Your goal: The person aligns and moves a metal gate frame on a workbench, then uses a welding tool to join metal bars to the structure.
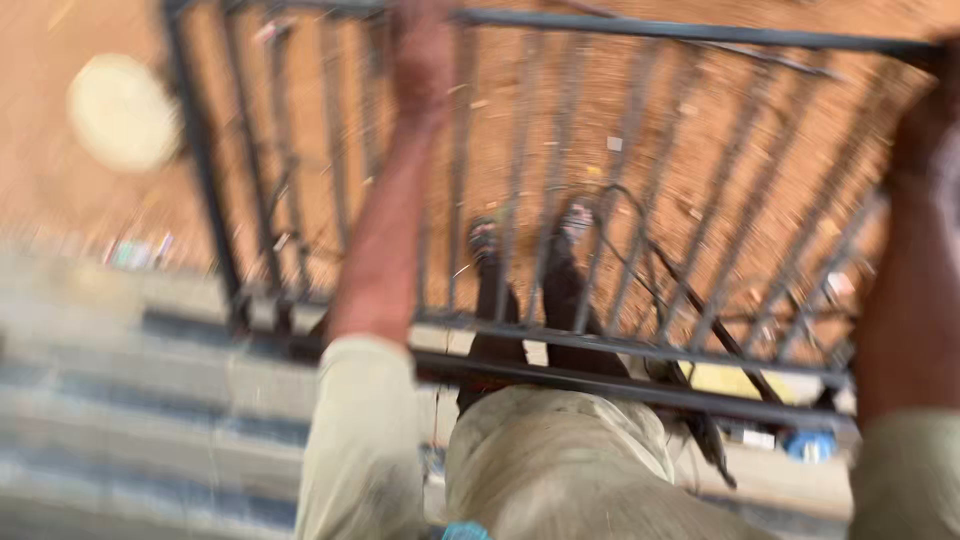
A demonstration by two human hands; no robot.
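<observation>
Item: one dark metal grille [600,250], welded bars in a rectangular frame, held out in front of you at a tilt, its near rail [620,385] across your thighs and its far rail [700,35] up at arm's reach. Nearest to you: pale, dusty shirt and trousers [560,460], with pale sleeves at both arms. Below, seen through the bars: your two feet [530,235] in dark footwear on red, gritty ground [700,120]. Left hand [425,50]: raised to the far rail, seemingly closed on it, though motion blur hides the fingers. Right hand [935,110]: at the far right corner of the frame, mostly cut off by the picture edge, so you cannot tell whether it is clamped or only resting there. The hands stand well apart, one toward each end of the far rail. Handling note: with a frame this long, keep both grips firm and level so it does not swing; let the near rail bear against your legs rather than hang from your wrists; watch the curled scrollwork bars [640,260], which could snag cloth. Left of you: grey concrete steps [120,400]; place your feet clear of their edge. Farther left: a pale round object [120,110] on the ground, too blurred to identify. Near right, low: a blue and a yellow item [810,445], unclear.
</observation>
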